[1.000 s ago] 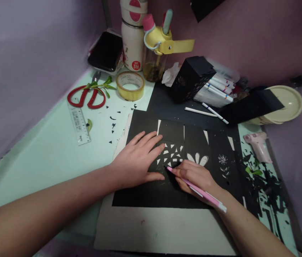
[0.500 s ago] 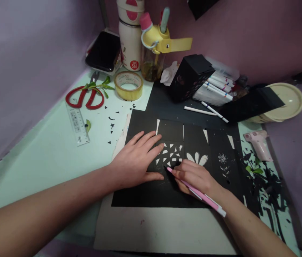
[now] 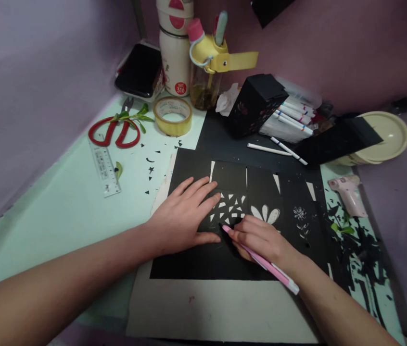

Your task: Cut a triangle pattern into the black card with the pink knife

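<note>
My left hand (image 3: 180,216) lies flat with its fingers spread on a black card sheet (image 3: 185,262), pressing its left part. In my right hand (image 3: 261,240) is a slim pink and white pen-shaped tool (image 3: 277,273), slanted with its dark tip down at the card. Its tip is just below a group of small white triangular and four-sided cutouts (image 3: 229,208), between the two hands. Whether the tip is a blade or a writing point is too small to tell. Petal-shaped cutouts (image 3: 265,214) show above my right hand; a finer flower design (image 3: 300,214) is farther right.
A grey board (image 3: 189,312) lies under the card. To the left are red-handled scissors (image 3: 124,132), a clear ruler (image 3: 106,168) and a tape roll (image 3: 173,126). Bottles, a black box (image 3: 254,105) and markers (image 3: 293,115) stand behind. Black scraps (image 3: 364,254) lie at right, below a pink glue gun (image 3: 349,194).
The pen-shaped tool and my right hand have shifted slightly left, and the tool's back end has swung a little left. My left hand stays in place.
</note>
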Demonstrator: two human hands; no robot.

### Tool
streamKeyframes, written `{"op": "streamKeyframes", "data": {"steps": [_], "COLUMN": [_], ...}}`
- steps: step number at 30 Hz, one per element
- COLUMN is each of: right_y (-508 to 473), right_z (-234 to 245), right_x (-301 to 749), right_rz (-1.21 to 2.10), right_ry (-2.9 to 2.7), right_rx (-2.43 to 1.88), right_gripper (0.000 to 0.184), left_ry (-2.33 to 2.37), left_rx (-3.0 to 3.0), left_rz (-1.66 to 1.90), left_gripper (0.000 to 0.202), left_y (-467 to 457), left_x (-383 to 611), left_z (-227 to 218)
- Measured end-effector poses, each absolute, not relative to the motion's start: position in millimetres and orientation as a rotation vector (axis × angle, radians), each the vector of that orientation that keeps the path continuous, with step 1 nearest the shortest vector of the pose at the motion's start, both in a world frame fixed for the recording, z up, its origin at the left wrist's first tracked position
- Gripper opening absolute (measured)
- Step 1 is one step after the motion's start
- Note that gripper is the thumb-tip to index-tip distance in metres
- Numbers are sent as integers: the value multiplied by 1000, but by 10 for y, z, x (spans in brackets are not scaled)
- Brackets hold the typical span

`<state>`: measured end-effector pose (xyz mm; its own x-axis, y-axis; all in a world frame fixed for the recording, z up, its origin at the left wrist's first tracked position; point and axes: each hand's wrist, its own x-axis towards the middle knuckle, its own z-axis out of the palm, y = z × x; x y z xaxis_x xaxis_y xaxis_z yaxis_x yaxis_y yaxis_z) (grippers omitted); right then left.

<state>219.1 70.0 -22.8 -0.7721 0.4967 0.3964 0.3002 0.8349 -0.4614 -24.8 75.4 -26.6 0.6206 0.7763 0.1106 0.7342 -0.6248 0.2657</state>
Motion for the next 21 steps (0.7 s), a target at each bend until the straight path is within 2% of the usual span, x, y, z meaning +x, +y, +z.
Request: {"op": "streamKeyframes", "data": {"steps": [8,16,21], "right_y": [705,729,700], "right_z": [-231,-185,-167], "right_x": [2209,2183,2208], "right_rz": [572,516,735], "right_ry": [-2486,-2451,-2268], "right_rx": [-581,-571,-619], "right_gripper": [20,17,24], "left_ry": [1241,1240,1248], "left_rx": [2632,2629,2637], "left_rz": [336,347,324], "left_gripper": [81,81,82], "left_y": [750,752,750], "left_x": [-248,-247,-248], "left_z": [-263,-268,-266]}}
